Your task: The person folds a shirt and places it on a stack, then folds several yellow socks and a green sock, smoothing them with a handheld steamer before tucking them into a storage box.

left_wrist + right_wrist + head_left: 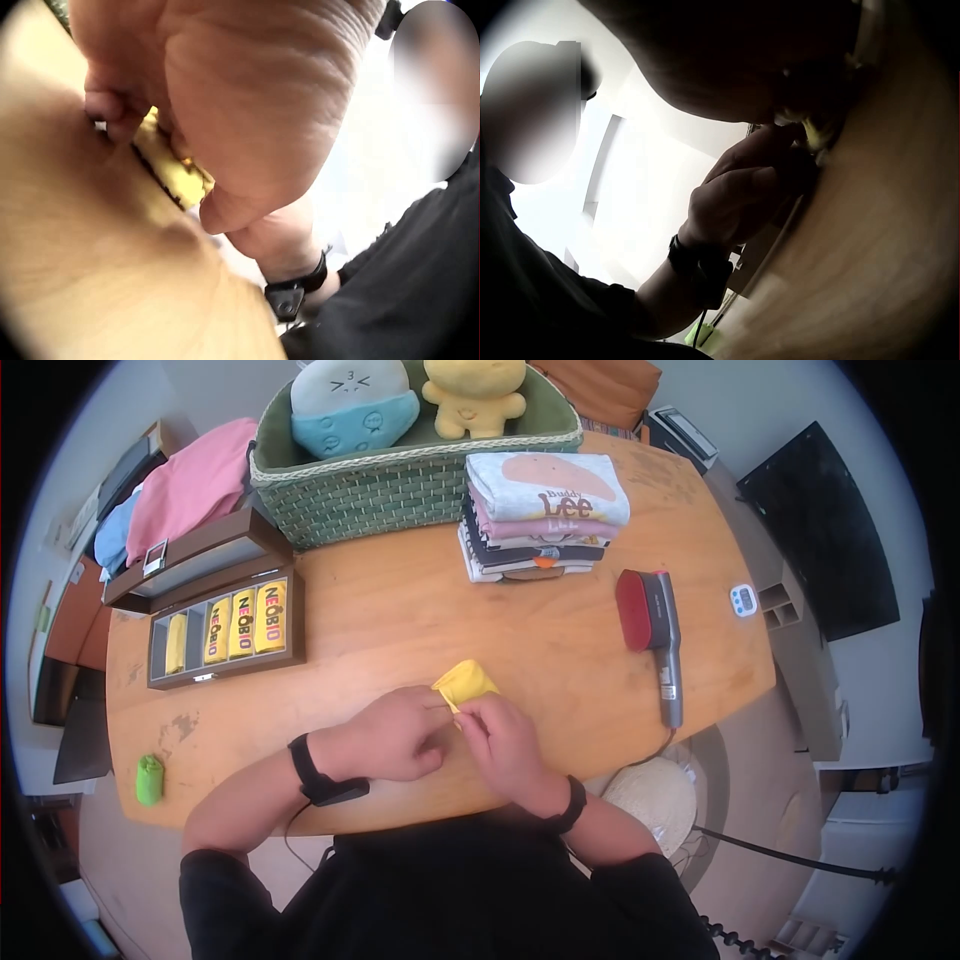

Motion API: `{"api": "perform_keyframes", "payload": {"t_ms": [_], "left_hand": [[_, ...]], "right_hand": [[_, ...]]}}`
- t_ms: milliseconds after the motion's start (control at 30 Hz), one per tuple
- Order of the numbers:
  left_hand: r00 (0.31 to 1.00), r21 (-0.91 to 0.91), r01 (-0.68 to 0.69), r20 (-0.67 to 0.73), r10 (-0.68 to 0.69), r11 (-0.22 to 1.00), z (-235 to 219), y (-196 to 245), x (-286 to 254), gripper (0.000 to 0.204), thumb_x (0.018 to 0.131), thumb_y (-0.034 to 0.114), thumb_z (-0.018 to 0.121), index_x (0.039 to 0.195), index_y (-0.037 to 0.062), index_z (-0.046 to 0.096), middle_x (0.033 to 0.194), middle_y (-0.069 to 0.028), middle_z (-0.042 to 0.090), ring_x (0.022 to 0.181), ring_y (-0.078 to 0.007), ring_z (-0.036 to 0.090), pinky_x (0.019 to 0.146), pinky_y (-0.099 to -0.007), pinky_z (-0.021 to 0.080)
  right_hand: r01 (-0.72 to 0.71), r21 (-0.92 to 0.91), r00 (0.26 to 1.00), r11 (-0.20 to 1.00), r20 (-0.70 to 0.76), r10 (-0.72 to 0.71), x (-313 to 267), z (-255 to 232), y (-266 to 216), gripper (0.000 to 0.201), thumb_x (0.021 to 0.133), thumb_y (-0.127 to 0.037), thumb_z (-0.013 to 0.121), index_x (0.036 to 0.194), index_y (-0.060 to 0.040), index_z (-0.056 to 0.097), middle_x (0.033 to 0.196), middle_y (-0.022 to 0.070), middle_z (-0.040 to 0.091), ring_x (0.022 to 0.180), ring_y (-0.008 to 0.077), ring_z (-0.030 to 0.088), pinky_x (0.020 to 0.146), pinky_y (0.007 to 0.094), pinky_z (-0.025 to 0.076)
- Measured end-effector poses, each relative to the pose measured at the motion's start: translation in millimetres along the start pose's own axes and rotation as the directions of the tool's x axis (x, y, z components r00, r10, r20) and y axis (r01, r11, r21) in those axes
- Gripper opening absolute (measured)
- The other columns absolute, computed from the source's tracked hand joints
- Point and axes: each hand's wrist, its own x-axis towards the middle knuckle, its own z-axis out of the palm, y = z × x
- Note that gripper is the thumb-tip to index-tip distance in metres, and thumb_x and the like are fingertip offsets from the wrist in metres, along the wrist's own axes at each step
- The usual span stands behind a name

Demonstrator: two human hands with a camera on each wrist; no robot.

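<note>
A small folded yellow sock (467,682) is between both hands close over the front middle of the wooden table. My left hand (397,735) holds its left edge with the fingers, the back of the hand facing up. From the other side my right hand (503,743) pinches the lower edge between thumb and fingers. Yellow fabric (171,165) shows past the left palm in the left wrist view, partly hidden by the fingers. The right wrist view is dark, with a little yellow at the fingertips.
An open brown case (297,622) at left holds several rolled yellow socks (241,622). Behind stands a green basket (370,500) with plush toys, beside a stack of folded shirts (545,515). A corded red-and-grey brush (662,645), a timer (743,600) and a green bundle (149,780) lie nearby.
</note>
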Motion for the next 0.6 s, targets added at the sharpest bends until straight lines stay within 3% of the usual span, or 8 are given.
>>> {"api": "perform_keyframes", "payload": {"t_ms": [67,133,167,267,333,367,433,600], "left_hand": [[0.997,-0.098,0.056,0.053,-0.051,0.994,-7.5,0.9,-4.0,0.024,0.086,0.017,0.075,0.107,0.0040,0.072,0.090,-0.0122,0.069,0.080,-0.0321,0.066,0.073,-0.0438,0.057],[0.956,-0.495,0.286,0.094,-0.277,0.820,-9.2,2.7,-6.5,0.024,0.089,0.006,0.071,0.112,0.0026,0.073,0.090,-0.0119,0.066,0.079,-0.0236,0.064,0.070,-0.0363,0.056],[0.956,-0.494,0.287,0.095,-0.277,0.821,-6.1,-0.1,-9.3,0.024,0.089,0.006,0.071,0.112,0.0026,0.073,0.090,-0.0119,0.066,0.079,-0.0236,0.064,0.070,-0.0363,0.056],[0.858,-0.581,0.440,0.047,-0.511,0.685,-2.0,-3.3,-11.3,0.024,0.092,0.001,0.068,0.115,0.0036,0.075,0.094,-0.0120,0.063,0.080,-0.0169,0.063,0.068,-0.0303,0.054],[0.928,-0.321,0.297,-0.125,-0.351,0.899,-15.9,12.4,0.2,0.014,0.094,0.000,0.069,0.105,0.0052,0.075,0.100,-0.0111,0.064,0.083,-0.0193,0.065,0.074,-0.0329,0.055],[0.929,-0.321,0.296,-0.123,-0.350,0.900,-12.9,7.7,0.9,0.014,0.094,0.000,0.069,0.105,0.0052,0.075,0.100,-0.0111,0.064,0.083,-0.0193,0.065,0.074,-0.0329,0.055],[0.986,0.092,-0.032,-0.160,0.047,0.995,-3.8,-5.7,1.9,0.015,0.090,0.000,0.072,0.104,0.0055,0.075,0.111,-0.0133,0.066,0.091,-0.0277,0.067,0.077,-0.0369,0.057],[0.993,0.171,-0.052,-0.093,0.069,0.984,-11.5,-14.7,2.1,0.014,0.088,0.001,0.072,0.101,0.0045,0.073,0.107,-0.0135,0.066,0.096,-0.0340,0.067,0.079,-0.0414,0.059]], "right_hand": [[0.008,0.000,1.000,1.000,-0.008,-0.008,1.0,3.7,0.2,0.012,0.095,-0.006,0.073,0.104,-0.0049,0.066,0.093,0.0177,0.069,0.082,0.0399,0.069,0.068,0.0479,0.056],[0.005,-0.040,1.000,0.999,0.011,-0.004,1.6,5.4,0.7,0.012,0.095,-0.008,0.074,0.103,-0.0054,0.065,0.092,0.0165,0.068,0.082,0.0398,0.069,0.068,0.0485,0.056],[0.005,-0.038,1.000,0.999,0.010,-0.004,0.0,5.8,0.2,0.012,0.095,-0.008,0.074,0.103,-0.0054,0.065,0.092,0.0165,0.068,0.082,0.0398,0.069,0.068,0.0485,0.056],[0.045,-0.124,0.998,0.991,0.051,-0.039,-4.0,6.3,-1.5,0.013,0.094,-0.007,0.076,0.103,-0.0044,0.067,0.090,0.0155,0.066,0.082,0.0383,0.068,0.069,0.0472,0.054],[0.057,-0.153,0.997,0.987,0.064,-0.048,-4.4,5.3,-5.3,0.015,0.093,-0.008,0.077,0.103,-0.0050,0.068,0.092,0.0143,0.065,0.082,0.0385,0.067,0.069,0.0473,0.054],[0.055,-0.153,0.997,0.987,0.061,-0.046,-4.2,4.7,-5.5,0.015,0.093,-0.008,0.077,0.103,-0.0050,0.068,0.092,0.0143,0.065,0.082,0.0385,0.067,0.069,0.0473,0.054],[0.061,-0.179,0.992,0.982,0.117,-0.041,-3.9,3.1,-5.6,0.016,0.092,-0.008,0.078,0.105,-0.0050,0.069,0.096,0.0136,0.065,0.081,0.0374,0.067,0.069,0.0463,0.054],[0.098,-0.148,0.982,0.984,0.174,-0.072,-3.4,-2.8,-6.2,0.024,0.092,-0.007,0.077,0.115,-0.0043,0.072,0.095,0.0145,0.062,0.081,0.0360,0.066,0.068,0.0452,0.054]]}}
